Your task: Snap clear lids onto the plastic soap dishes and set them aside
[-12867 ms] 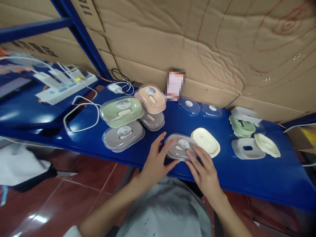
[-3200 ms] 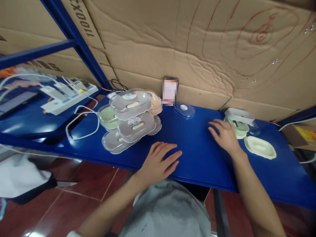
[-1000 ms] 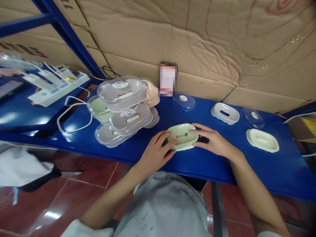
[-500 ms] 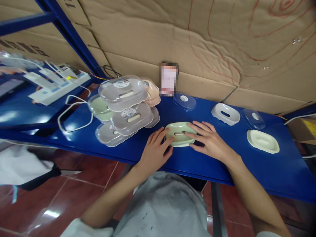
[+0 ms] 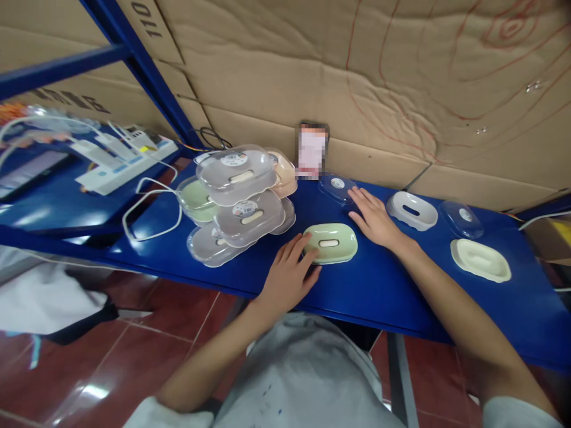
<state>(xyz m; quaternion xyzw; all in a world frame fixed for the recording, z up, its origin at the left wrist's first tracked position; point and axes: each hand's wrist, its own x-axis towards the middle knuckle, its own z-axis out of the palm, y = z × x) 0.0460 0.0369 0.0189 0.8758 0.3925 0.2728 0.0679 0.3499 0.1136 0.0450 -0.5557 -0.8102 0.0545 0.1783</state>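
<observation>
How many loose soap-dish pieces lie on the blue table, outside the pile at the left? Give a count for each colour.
Green oval plastic dish: 1
White slotted plastic tray: 1
Cream oval plastic dish: 1
Clear plastic lids: 2
Total: 5

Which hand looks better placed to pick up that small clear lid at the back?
Probably the right hand: its fingertips almost touch the small clear plastic lid, while the left hand rests against the green oval soap dish.

My left hand touches the soap dish from its near left; my right hand lies far right of it, beside the clear lid.
</observation>
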